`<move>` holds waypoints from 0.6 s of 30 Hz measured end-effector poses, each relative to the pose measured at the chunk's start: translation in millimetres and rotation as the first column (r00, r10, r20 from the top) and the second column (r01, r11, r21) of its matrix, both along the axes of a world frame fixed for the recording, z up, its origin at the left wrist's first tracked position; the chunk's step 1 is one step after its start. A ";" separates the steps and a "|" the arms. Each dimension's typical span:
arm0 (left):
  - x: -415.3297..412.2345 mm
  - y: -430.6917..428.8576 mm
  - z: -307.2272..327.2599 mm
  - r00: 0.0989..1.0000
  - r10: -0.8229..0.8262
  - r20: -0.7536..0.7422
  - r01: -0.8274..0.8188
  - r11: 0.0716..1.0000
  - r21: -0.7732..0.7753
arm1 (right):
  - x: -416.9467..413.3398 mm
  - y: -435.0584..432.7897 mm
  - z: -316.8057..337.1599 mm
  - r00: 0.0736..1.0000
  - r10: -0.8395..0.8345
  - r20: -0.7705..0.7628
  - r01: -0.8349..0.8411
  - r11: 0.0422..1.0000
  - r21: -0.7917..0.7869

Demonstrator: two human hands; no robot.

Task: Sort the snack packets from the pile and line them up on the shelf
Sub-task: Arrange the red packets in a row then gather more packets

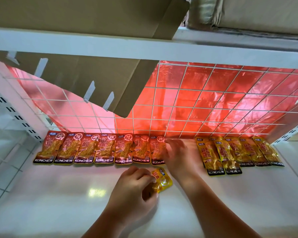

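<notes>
Slotted upright (15, 114): white, at the far left edge of the shelf, running back toward the rear corner.
Cardboard flap (93, 79): brown, with strips of pale tape on its edge; it hangs down from under the upper shelf rail (144, 47) over the left half.
Red packets (93, 148): 7 in 1 row along the back, face up, side by side with edges touching or slightly overlapping; each bottom band reads KONCHEW.
Shelf board (67, 194): white and glossy; it carries every packet.
Left hand (132, 184): in front of the red row, fingers curled, pinching the lower left part of a yellow packet.
Held yellow packet (163, 179): tilted, its top end pointing up and to the left, low over the board just in front of the 7th red packet; whether it touches the board cannot be told.
7th red packet (156, 150): last of the red row; its right edge is hidden under the right hand.
Right hand (182, 157): palm down, fingers stretched and slightly spread, tips resting on the 7th red packet; it fills the gap between the 2 colour groups.
Wire grid (213, 107): white mesh forming the back wall.
Red plastic sheet (230, 83): behind the grid, lit from behind.
Yellow packets (244, 152): at least 5, overlapping and leaning, along the back on the right; the 2 leftmost sit further forward.
</notes>
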State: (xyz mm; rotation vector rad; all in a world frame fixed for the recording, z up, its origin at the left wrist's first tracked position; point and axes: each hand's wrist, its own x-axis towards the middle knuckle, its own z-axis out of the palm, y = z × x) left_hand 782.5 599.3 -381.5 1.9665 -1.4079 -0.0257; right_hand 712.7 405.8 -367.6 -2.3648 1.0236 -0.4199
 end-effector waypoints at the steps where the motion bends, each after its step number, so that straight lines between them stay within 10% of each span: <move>1: -0.7 0.2 1.2 1.000 0.005 -0.005 -0.005 1.000 0.006 | -11.2 0.3 2.7 0.999 -0.037 0.006 0.037 0.999 0.033; 13: -89.2 -59.7 7.5 0.989 0.143 -0.044 -0.148 0.981 -0.126 | -105.7 35.6 17.1 0.921 -0.282 0.267 0.101 0.839 0.535; 18: -147.2 -104.7 19.3 0.910 0.053 -0.411 -0.133 0.977 -0.169 | -162.6 -13.8 26.5 0.880 -0.318 0.354 0.079 0.831 0.550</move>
